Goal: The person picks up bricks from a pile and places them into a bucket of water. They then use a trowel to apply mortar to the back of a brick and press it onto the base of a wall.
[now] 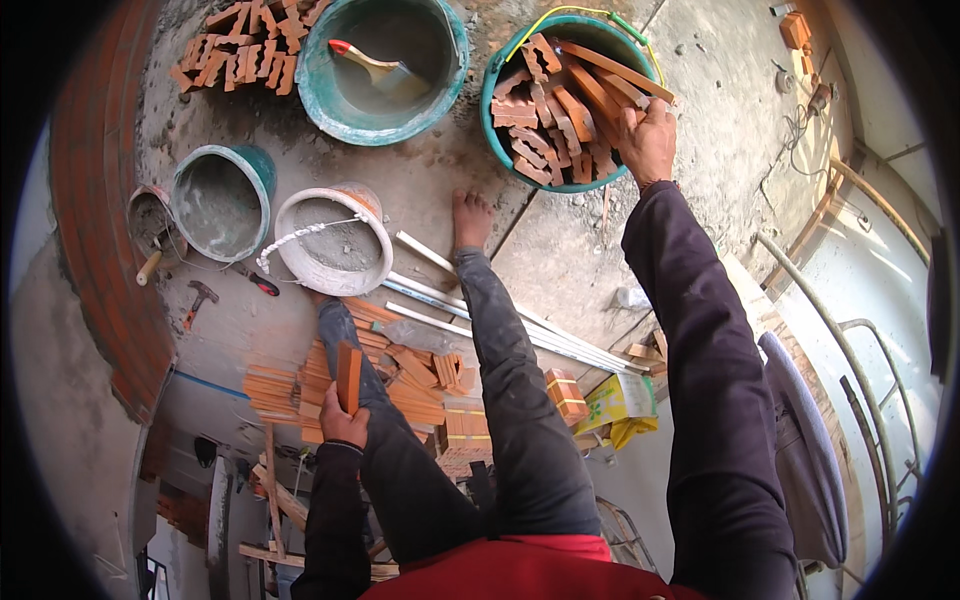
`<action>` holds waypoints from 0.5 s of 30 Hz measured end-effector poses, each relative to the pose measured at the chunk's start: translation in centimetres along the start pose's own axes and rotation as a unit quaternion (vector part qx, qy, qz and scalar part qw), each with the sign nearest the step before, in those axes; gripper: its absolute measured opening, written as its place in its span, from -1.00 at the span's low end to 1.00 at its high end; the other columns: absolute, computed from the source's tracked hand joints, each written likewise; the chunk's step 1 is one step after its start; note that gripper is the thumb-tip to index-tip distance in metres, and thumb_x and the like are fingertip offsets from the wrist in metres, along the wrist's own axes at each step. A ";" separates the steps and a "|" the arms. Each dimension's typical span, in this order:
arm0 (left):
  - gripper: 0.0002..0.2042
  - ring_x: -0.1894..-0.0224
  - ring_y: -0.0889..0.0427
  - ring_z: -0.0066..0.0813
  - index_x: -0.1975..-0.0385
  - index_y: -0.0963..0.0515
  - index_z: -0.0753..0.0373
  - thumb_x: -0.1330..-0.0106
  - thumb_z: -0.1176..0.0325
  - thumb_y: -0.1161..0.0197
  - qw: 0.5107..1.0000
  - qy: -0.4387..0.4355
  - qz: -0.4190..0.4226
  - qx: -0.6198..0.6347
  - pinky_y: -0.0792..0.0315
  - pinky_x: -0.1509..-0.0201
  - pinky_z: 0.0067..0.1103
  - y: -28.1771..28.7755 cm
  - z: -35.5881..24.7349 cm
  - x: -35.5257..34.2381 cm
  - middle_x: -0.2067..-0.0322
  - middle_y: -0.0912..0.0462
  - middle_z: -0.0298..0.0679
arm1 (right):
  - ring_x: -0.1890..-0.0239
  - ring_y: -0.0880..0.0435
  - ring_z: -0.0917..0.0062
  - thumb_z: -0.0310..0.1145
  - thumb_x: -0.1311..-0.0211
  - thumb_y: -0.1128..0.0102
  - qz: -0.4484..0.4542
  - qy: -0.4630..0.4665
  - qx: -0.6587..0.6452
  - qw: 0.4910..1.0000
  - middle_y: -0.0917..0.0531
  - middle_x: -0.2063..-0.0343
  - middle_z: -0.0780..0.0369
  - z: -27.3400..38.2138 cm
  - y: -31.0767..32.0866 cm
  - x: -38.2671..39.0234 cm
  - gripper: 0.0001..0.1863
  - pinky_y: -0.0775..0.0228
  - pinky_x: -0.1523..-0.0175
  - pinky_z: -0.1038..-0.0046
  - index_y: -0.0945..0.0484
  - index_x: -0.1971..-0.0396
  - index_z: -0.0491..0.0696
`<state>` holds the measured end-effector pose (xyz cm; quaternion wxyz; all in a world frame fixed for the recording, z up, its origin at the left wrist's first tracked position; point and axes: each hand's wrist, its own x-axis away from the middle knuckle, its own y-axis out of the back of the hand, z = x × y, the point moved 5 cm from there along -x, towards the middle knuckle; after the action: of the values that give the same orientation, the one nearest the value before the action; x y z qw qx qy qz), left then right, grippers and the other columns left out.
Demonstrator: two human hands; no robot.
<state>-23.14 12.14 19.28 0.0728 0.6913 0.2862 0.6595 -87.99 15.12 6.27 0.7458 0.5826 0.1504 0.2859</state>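
My left hand [342, 420] grips an upright orange brick strip [349, 375] beside my left thigh, above a pile of similar strips [268, 390]. At the upper right, my right hand [647, 140] has its fingers curled round the near end of a long brick piece [632, 95] at the rim of a green bucket [488, 105]. That bucket holds several notched brick pieces [515, 115] and longer strips, and has a yellow handle. My right fingertips are partly hidden among the bricks.
Buckets [218, 205] [330, 250] with grey mortar, a tub [390, 118] holding a brush, stacked brick pieces [240, 50], a hammer [200, 300], white pipes [430, 322], a yellow bag [610, 405], metal rails [810, 300] and a brick-faced strip [110, 250] surround my bare feet.
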 end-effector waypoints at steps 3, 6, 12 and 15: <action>-0.38 -0.04 -0.54 -0.13 -0.18 -0.32 0.35 -0.01 0.55 -0.25 0.999 -0.035 -0.011 -0.033 -0.42 -0.09 -0.37 0.0 -0.5 0.5 0.02 -0.54 0.02 | 0.23 -0.57 0.18 -0.13 -0.26 -0.21 0.046 -0.029 -0.076 0.996 -0.60 0.31 0.00 -1.1 0.0 0.2 -0.53 -0.43 0.10 0.24 -0.41 -0.01 -0.15; -0.37 -0.05 -0.53 -0.13 -0.19 -0.32 0.34 0.01 0.56 -0.26 0.996 -0.026 -0.010 -0.080 -0.42 -0.09 -0.37 0.3 -1.7 0.9 0.01 -0.53 0.04 | 0.23 -0.57 0.43 -0.15 -0.35 -0.09 0.031 -0.179 -0.287 0.941 -0.59 0.25 0.15 -4.0 0.8 2.1 -0.54 -0.46 0.14 0.37 -0.36 -0.11 -0.13; -0.31 -0.09 -0.47 0.04 -0.20 -0.27 0.41 0.04 0.48 -0.30 0.992 -0.101 -0.062 -0.039 -0.36 -0.18 -0.30 2.7 -8.0 -0.2 -0.06 -0.46 0.11 | 0.09 -0.60 0.41 -0.50 -0.11 -0.13 0.159 -0.258 -0.256 0.918 -0.51 -0.04 0.08 -9.0 -2.5 8.1 -0.51 -0.49 0.06 0.34 -0.40 -0.11 -0.11; -0.34 0.02 -0.53 -0.23 -0.20 -0.26 0.42 0.01 0.54 -0.26 0.991 -0.098 -0.066 0.061 -0.42 -0.08 -0.41 4.4 -12.7 -0.2 0.03 -0.49 -0.03 | 0.05 -0.55 0.22 -0.48 0.06 -0.26 0.052 0.000 -0.044 0.998 -0.50 0.09 0.08 -4.6 -1.7 7.2 -0.48 -0.44 0.01 0.25 -0.52 -0.03 0.01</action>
<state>-33.93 4.95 22.75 0.1018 0.7354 0.3625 0.5634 -84.42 22.78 4.14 0.7552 0.5559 0.1072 0.3303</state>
